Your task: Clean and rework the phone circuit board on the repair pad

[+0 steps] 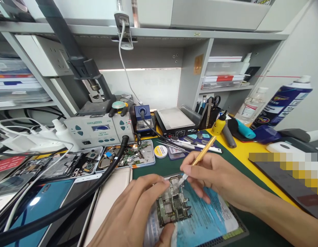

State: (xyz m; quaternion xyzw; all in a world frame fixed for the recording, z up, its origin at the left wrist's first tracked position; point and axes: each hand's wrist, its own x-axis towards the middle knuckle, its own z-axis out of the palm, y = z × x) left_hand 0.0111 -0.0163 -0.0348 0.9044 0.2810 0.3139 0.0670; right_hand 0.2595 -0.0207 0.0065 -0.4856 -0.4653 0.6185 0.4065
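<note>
A phone circuit board [171,202] lies on a worn blue-and-white sheet [202,212]. My left hand [138,206] spans its left side, fingertips at the upper edge and thumb at the lower edge, holding it steady. In my right hand [212,171] a slim brush with a gold handle [202,152] is pinched like a pen. Its pale tip meets the upper part of the board, where the surface looks whitish. Part of the board's left edge is hidden behind my left hand.
A tray of small phone parts [130,154], a round tin [160,151] and several tools [189,145] sit behind the hands. A black hose [102,185] crosses phones on the left. A hot-air station [99,128], a heating plate [176,120] and a yellow bottle [219,124] stand farther back.
</note>
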